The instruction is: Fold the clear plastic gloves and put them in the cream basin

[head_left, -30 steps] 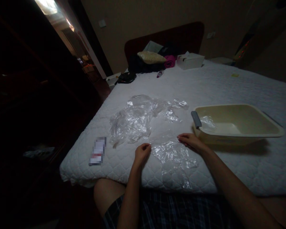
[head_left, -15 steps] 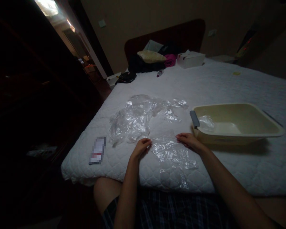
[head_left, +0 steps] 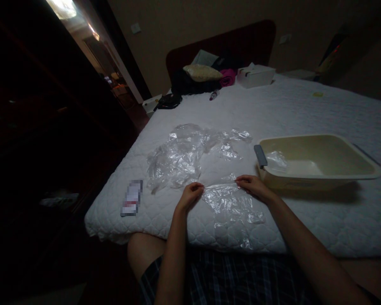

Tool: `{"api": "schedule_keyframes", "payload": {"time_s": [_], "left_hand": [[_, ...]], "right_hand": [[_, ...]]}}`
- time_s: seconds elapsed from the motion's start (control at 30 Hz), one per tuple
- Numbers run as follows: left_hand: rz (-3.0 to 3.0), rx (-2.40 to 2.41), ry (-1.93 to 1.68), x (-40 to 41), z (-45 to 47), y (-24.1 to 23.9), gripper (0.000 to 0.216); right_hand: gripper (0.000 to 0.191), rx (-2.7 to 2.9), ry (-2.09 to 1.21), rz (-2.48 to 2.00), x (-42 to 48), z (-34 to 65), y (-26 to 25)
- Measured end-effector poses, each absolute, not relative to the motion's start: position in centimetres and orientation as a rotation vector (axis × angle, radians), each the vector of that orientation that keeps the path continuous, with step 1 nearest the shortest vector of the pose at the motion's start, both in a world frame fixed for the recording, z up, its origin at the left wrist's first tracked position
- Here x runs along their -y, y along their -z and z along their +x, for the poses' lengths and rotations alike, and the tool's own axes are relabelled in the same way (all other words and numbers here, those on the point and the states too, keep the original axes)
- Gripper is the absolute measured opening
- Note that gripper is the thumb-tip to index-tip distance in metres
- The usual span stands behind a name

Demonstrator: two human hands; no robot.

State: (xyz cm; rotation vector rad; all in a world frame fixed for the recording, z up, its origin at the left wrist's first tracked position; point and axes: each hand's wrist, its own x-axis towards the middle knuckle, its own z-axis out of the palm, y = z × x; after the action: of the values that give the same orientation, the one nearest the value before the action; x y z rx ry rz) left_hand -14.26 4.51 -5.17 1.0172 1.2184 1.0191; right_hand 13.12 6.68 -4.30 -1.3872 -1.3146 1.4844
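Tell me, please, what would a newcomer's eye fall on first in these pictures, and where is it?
Probably the large cream tub, standing to the right on the white bed cover. Next, the shiny clear plastic piece near the bed's front edge, its upper edge between the fingertips of the left hand and right hand. Beyond the left hand lies a wider crumpled plastic heap.

Pulled clear plastic bag (head_left: pixel 230 207) into 1 straighter crease, left of basin (head_left: pixel 327 152); brought left hand (head_left: pixel 190 196) slightly nearer to basin.
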Motion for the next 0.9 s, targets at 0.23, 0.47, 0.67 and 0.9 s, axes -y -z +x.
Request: {"api": "schedule_keyframes", "payload": {"time_s": [0.23,0.47,0.67,0.9], "left_hand": [[1.022,-1.2,-1.022,-4.4,-14.4,5.4,0.031],[1.049,-1.184,-1.103,-4.6,-14.4,6.0,0.032],[1.059,-1.216,-1.04,-4.5,-14.6,6.3,0.033],[1.157,-1.222,-1.058,-4.5,-14.8,6.2,0.029]], "right_hand": [[0.042,1.369,-1.409,-1.341,-7.0,13.4,5.3],[0.036,1.463,-1.318,-1.293,-7.2,13.8,6.1],[0.045,1.502,-1.331,-1.289,-6.8,14.0,5.7],[0.048,1.566,-1.339,-1.265,-6.7,14.3,5.6]]}}
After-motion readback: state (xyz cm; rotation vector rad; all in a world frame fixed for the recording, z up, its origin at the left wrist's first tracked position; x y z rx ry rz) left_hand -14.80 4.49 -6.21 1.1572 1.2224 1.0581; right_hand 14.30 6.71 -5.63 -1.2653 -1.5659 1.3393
